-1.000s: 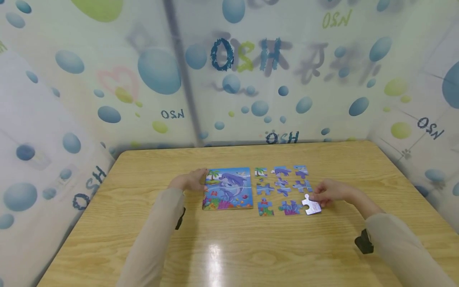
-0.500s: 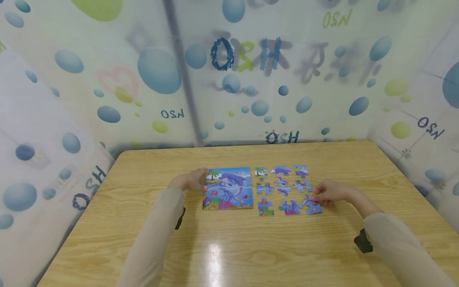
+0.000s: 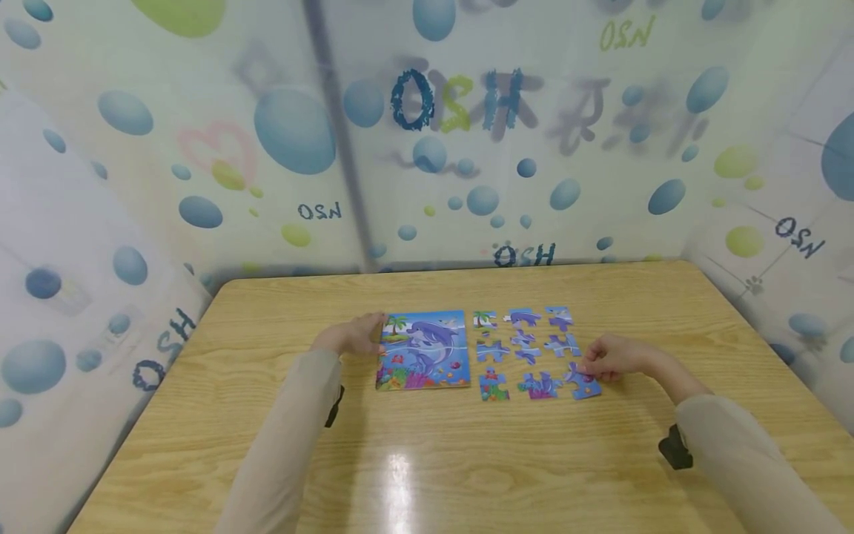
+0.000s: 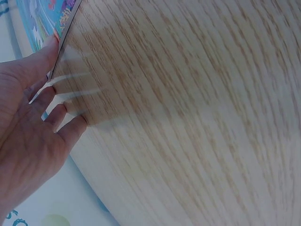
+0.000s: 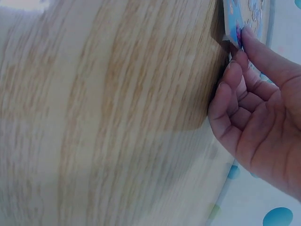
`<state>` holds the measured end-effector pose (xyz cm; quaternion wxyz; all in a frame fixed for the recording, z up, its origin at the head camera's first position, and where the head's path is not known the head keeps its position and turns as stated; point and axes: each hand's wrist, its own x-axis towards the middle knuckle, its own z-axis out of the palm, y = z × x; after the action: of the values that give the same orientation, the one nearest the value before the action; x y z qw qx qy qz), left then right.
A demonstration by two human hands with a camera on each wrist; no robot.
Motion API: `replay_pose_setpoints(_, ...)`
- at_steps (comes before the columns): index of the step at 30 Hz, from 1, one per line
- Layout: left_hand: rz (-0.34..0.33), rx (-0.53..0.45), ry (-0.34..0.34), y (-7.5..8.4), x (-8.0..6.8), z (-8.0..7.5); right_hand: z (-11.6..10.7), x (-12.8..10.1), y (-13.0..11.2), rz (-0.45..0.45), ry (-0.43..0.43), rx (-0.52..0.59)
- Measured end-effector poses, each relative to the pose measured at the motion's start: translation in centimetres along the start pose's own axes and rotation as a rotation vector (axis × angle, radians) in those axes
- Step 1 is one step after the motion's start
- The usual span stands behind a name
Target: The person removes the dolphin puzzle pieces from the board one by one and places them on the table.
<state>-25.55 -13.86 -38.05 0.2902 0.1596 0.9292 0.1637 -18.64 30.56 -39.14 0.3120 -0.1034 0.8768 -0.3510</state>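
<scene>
- A person sits at a wooden table (image 3: pixel 427 460) with a child's dolphin jigsaw; the walls around are covered in a blue bubble print
- The left hand (image 3: pixel 353 337) rests against the left edge of the puzzle board (image 3: pixel 423 350), which carries the full dolphin picture; the left wrist view shows the fingers straight and spread, fingertips touching the board's edge, gripping nothing
- Just right of the board, loose puzzle pieces (image 3: pixel 523 348) lie face up in three rows of three, near one another but not joined
- The right hand (image 3: pixel 614 357) sits at the bottom right corner of that grid, its fingers curled, with thumb and fingertips on the corner piece (image 3: pixel 583 383), which lies flat on the table picture side up
- In the right wrist view the thumb (image 5: pixel 263 56) presses the edge of that piece; whether it is pinched or merely touched is hard to tell, though it looks like a light pinch
- Judged from this, the step in hand is laying out or squaring up the last piece of the grid
- The next move seems to call for a light release so the piece stays in line, while the left hand steadies the board
</scene>
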Motion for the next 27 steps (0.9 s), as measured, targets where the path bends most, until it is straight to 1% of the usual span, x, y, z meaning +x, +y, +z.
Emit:
replay_pose_setpoints(7, -0.003, -0.006, -0.005, 0.0, 0.0, 0.1, 0.0, -0.2, -0.1, 0.005, 0.001, 0.016)
replay_pose_setpoints(13, -0.002, -0.007, -0.002, 0.0, 0.1, 0.0, -0.1, -0.3, 0.1, -0.006, 0.012, 0.010)
replay_pose_setpoints(19, 0.028, -0.019, -0.008, 0.0, 0.0, -0.1, -0.1, -0.3, 0.7, -0.019, 0.036, 0.058)
replay_pose_setpoints(20, 0.043, -0.030, -0.005, -0.2, 0.0, -0.2, -0.2, -0.3, 0.9, -0.025, 0.048, 0.063)
replay_pose_setpoints(23, 0.070, -0.132, 0.005, -0.9, -0.2, -0.4, -0.4, -0.2, 1.0, -0.020, 0.111, 0.063)
replay_pose_setpoints(25, 0.090, -0.200, 0.030, -1.6, -0.4, -0.5, -0.6, -0.1, 0.9, -0.017, 0.166, 0.029)
replay_pose_setpoints(27, 0.111, -0.231, 0.065, -2.4, -0.6, -0.6, -0.8, 0.1, 0.8, -0.027, 0.231, -0.005)
